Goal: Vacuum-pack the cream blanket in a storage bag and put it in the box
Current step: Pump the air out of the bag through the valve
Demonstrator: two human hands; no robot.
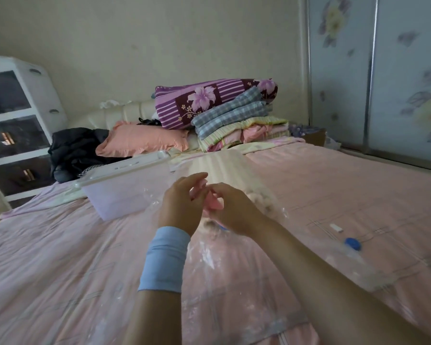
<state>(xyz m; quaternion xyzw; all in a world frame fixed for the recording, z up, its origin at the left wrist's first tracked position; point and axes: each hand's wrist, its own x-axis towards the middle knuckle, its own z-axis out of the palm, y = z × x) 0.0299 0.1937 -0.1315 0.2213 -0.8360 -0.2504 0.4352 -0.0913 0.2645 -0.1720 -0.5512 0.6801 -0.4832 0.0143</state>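
Note:
A clear plastic storage bag (234, 275) lies flat on the pink bed (60, 257) in front of me. The cream blanket (260, 197) shows as a fluffy lump inside the bag's far end, just beyond my hands. My left hand (182, 202) and my right hand (234, 207) meet above the bag, and both pinch a small pink object (215, 204) between their fingers. A blue sleeve band covers my left wrist. The translucent storage box (125, 192) with its white lid stands to the left of my hands.
A blue valve cap (352, 244) and a small white clip (336, 228) lie on the bed at the right. Folded quilts (237, 120) and a pink pillow (144, 140) are stacked at the headboard. A white drawer unit (15, 125) stands far left; wardrobe doors (383, 70) line the right.

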